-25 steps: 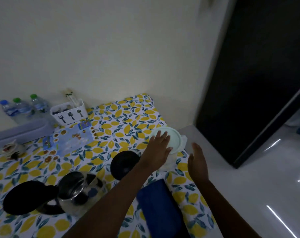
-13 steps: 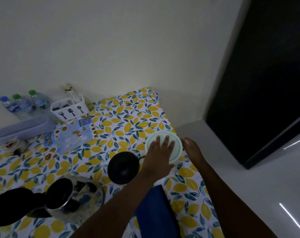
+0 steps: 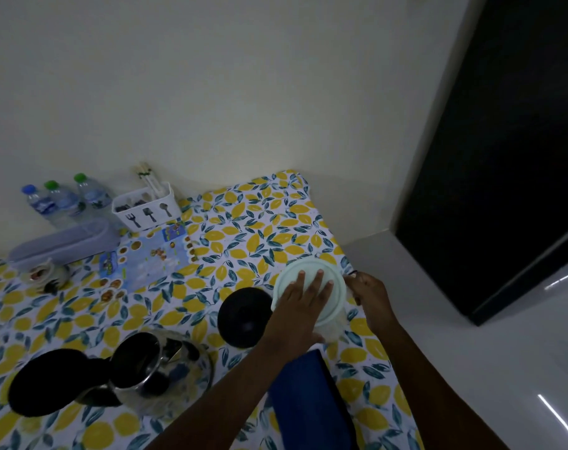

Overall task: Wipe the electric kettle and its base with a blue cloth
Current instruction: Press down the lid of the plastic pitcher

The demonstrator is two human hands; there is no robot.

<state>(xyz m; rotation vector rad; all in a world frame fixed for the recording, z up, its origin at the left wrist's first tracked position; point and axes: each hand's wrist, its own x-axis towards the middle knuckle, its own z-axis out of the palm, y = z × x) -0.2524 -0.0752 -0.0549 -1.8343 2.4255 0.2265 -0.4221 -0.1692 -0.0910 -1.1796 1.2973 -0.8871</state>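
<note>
The steel electric kettle (image 3: 152, 368) stands at the lower left of the table with its black lid (image 3: 48, 381) swung open. Its round black base (image 3: 243, 316) lies separately, to the kettle's right. A folded blue cloth (image 3: 312, 401) lies near the table's front edge, partly under my left forearm, and neither hand touches it. My left hand (image 3: 302, 306) lies flat, fingers spread, on the lid of a pale round container (image 3: 336, 277). My right hand (image 3: 372, 293) is curled against that container's right rim.
The lemon-print tablecloth (image 3: 243, 235) covers the table. At the back left stand three water bottles (image 3: 61, 199), a white cutlery holder (image 3: 146, 206) and a long lilac box (image 3: 65, 245). A printed blue mat (image 3: 146, 258) lies mid-table. A dark doorway (image 3: 503, 157) is to the right.
My left hand slid further onto the container lid. My right hand came in from hovering beside the container and closed on its right rim.
</note>
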